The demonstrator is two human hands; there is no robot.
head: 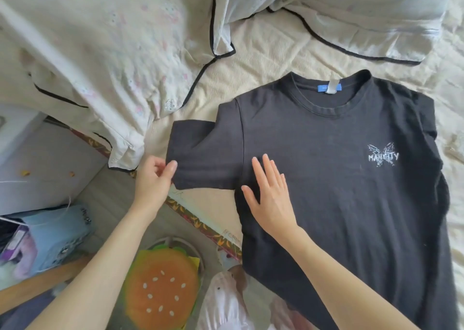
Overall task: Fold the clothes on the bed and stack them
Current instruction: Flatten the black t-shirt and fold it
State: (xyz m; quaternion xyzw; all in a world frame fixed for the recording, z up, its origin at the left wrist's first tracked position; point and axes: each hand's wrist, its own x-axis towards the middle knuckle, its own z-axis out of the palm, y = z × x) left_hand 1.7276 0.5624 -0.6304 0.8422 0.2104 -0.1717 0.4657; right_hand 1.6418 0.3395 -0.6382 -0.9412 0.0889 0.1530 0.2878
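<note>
- One black T-shirt (339, 179) lies face up and spread flat on the near right part of the bed (263, 61), collar toward the far side, with its right sleeve already tucked under and only the left sleeve (203, 154) sticking out.
- The left hand (153, 179) pinches the outer hem of that sleeve, its fingers (170, 167) closed on the cloth.
- The right hand (268, 196) lies flat on the shirt body just beside the sleeve seam, fingers straight and slightly spread, pressing the cloth down.
- The step in hand looks like the first fold: bringing the left sleeve across the body.
- The next move calls for carrying the hem rightward over the chest while the flat hand marks the crease.
- Two pillows (113, 40) lie at the far side; a burger-shaped cushion (160, 287) sits off the bed, near left.
</note>
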